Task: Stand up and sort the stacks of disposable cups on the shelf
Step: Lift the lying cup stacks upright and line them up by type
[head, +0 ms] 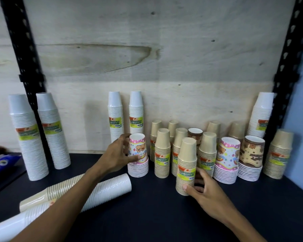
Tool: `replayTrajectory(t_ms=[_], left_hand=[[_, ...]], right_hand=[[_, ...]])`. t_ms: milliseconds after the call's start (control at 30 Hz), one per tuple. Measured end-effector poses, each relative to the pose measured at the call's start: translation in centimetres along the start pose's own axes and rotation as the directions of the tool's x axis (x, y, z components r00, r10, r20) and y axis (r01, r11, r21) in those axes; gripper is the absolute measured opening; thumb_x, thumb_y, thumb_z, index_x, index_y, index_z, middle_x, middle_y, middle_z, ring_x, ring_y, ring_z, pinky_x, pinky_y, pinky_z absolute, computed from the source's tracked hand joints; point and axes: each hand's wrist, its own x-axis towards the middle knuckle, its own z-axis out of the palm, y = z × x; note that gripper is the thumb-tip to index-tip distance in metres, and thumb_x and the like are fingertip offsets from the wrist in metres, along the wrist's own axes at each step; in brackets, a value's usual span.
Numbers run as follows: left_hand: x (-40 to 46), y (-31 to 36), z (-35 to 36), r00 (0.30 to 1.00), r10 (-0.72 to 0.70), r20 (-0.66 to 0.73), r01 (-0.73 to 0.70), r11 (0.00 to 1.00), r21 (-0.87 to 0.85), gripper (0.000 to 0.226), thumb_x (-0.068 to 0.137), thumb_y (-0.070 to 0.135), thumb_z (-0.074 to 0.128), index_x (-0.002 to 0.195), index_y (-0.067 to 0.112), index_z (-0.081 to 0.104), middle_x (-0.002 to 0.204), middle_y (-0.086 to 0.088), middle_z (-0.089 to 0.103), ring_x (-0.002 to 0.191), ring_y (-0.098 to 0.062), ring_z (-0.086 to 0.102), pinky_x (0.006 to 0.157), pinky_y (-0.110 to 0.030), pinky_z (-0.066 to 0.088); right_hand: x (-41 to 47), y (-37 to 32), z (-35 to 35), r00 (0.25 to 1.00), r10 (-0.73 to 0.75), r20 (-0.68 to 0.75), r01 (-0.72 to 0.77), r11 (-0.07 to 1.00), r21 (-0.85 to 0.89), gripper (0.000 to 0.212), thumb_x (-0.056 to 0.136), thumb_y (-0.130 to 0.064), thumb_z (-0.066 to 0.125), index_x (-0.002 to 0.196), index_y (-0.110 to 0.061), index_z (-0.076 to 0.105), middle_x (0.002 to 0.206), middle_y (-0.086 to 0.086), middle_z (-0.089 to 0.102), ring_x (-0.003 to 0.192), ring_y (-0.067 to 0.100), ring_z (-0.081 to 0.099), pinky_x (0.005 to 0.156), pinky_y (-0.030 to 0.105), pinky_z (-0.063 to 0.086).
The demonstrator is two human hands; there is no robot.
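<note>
On the dark shelf, a left hand grips a pink cartoon-printed paper cup stack while the right hand clasps a short kraft-brown stack. Sorting appears midway; two long stacks, one white, lie toppled and likely need standing next.

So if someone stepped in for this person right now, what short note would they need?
Left hand: gripping the pink patterned stack, upright on the dark shelf.
Right hand: holding the base of a tan stack, upright at the front.
Done: white stacks, tan stacks and patterned stacks stand along the back wall, roughly grouped by kind.
Left: a white stack and a tan stack lie on their sides front left, under the left arm; stand them with their kinds.
</note>
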Motion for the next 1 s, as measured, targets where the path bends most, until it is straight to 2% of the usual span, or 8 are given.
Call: replayTrajectory(t_ms=[133,233,367,600,733,833,900,1000], left_hand=[[-0.2,0.3,0.0,0.999,-0.003,0.036,0.004,0.999,-0.039,0.083,0.078,0.025,0.081,0.146,0.020,0.033,0.129,-0.003,0.059,0.099,-0.013,0.061,0.077,-0.017,0.050],[-0.5,0.6,0.0,0.999,-0.008,0.047,0.011,0.998,-0.062,0.081,0.081,0.020,0.079,0.147,0.018,0.033,0.133,-0.004,0.058,0.101,-0.011,0.059,0.083,-0.020,0.050],[-0.7,0.7,-0.1,0.998,-0.007,0.061,0.010,0.999,-0.050,0.079,0.083,0.019,0.076,0.148,0.017,0.031,0.137,-0.004,0.057,0.102,-0.008,0.056,0.081,-0.015,0.047],[-1.1,0.8,-0.2,0.998,-0.032,0.060,0.034,0.999,-0.028,0.080,0.084,0.021,0.075,0.149,0.015,0.028,0.141,-0.006,0.054,0.115,-0.019,0.061,0.090,-0.027,0.050],[-1.9,0.5,-0.8,0.998,-0.049,0.043,0.049,0.999,-0.009,0.083,0.084,0.028,0.076,0.150,0.014,0.029,0.140,-0.003,0.056,0.107,-0.012,0.060,0.085,-0.021,0.048],[-2.9,-0.1,-2.0,0.998,-0.069,0.007,0.069,0.997,0.025,0.079,0.082,0.035,0.076,0.147,0.017,0.035,0.128,0.001,0.061,0.100,-0.012,0.062,0.085,-0.025,0.052],[-3.6,-0.8,-3.4,0.996,-0.093,-0.020,0.094,0.993,0.069,0.070,0.081,0.040,0.076,0.140,0.019,0.046,0.113,0.006,0.064,0.092,-0.011,0.065,0.085,-0.027,0.054],[-5.1,-1.7,-6.2,0.990,-0.139,-0.011,0.140,0.980,0.140,0.050,0.082,0.042,0.074,0.125,0.022,0.059,0.101,0.010,0.067,0.088,-0.006,0.066,0.076,-0.022,0.051]], right_hand=[[0.0,0.0,0.2,1.000,-0.010,-0.016,0.010,1.000,0.016,0.059,0.086,-0.020,0.075,0.135,-0.033,0.045,0.123,-0.015,0.064,0.107,-0.008,0.062,0.092,0.018,0.052],[0.0,-0.1,0.2,1.000,-0.010,-0.018,0.010,1.000,0.007,0.059,0.087,-0.021,0.074,0.137,-0.032,0.045,0.123,-0.017,0.063,0.108,-0.007,0.062,0.093,0.017,0.052],[-0.2,-0.2,0.2,1.000,0.000,-0.015,0.000,1.000,0.007,0.062,0.087,-0.022,0.074,0.141,-0.030,0.042,0.124,-0.017,0.062,0.111,-0.002,0.062,0.093,0.018,0.051],[-0.2,-0.2,0.3,1.000,0.005,-0.023,-0.005,1.000,-0.011,0.065,0.087,-0.022,0.073,0.142,-0.028,0.040,0.125,-0.018,0.060,0.110,-0.003,0.060,0.090,0.015,0.050],[-0.4,0.0,0.4,0.998,-0.007,-0.063,0.006,1.000,-0.021,0.070,0.085,-0.024,0.076,0.145,-0.024,0.039,0.122,-0.014,0.061,0.108,0.002,0.063,0.096,0.026,0.053],[-1.1,-0.3,0.3,0.993,0.016,-0.116,-0.018,1.000,-0.018,0.068,0.083,-0.029,0.077,0.140,-0.023,0.041,0.117,-0.008,0.058,0.103,0.006,0.064,0.089,0.026,0.055],[-1.8,-0.6,0.3,0.969,-0.033,-0.244,0.008,0.995,-0.102,0.057,0.081,-0.035,0.077,0.128,-0.023,0.046,0.109,-0.009,0.053,0.099,0.008,0.061,0.077,0.022,0.052],[-3.1,-2.2,0.9,0.871,-0.284,-0.400,0.176,0.942,-0.286,0.038,0.081,-0.034,0.075,0.105,-0.024,0.049,0.097,-0.012,0.048,0.090,0.007,0.054,0.068,0.019,0.043]])
